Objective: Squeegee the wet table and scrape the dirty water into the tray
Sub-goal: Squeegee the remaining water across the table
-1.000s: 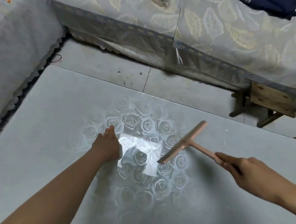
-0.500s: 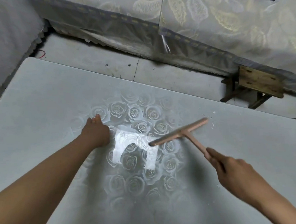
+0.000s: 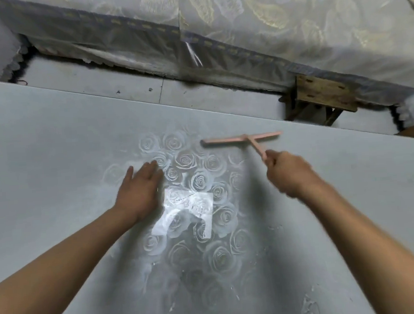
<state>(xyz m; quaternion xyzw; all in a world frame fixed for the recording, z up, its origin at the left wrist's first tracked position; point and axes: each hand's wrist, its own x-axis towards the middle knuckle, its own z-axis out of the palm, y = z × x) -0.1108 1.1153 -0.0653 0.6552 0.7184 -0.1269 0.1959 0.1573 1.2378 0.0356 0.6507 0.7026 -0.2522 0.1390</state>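
squeegee (image 3: 241,139) on table (image 3: 41,144), stool (image 3: 324,97) beyond

Left hand (image 3: 139,191) flat on wet table (image 3: 41,144), right hand (image 3: 290,173) gripping pink squeegee (image 3: 241,139)

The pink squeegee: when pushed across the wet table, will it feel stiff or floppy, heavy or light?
Probably light: the right hand holds the squeegee by its thin handle alone. Likely stiff: its long bar looks straight. It may slide easily; the table shines wet.
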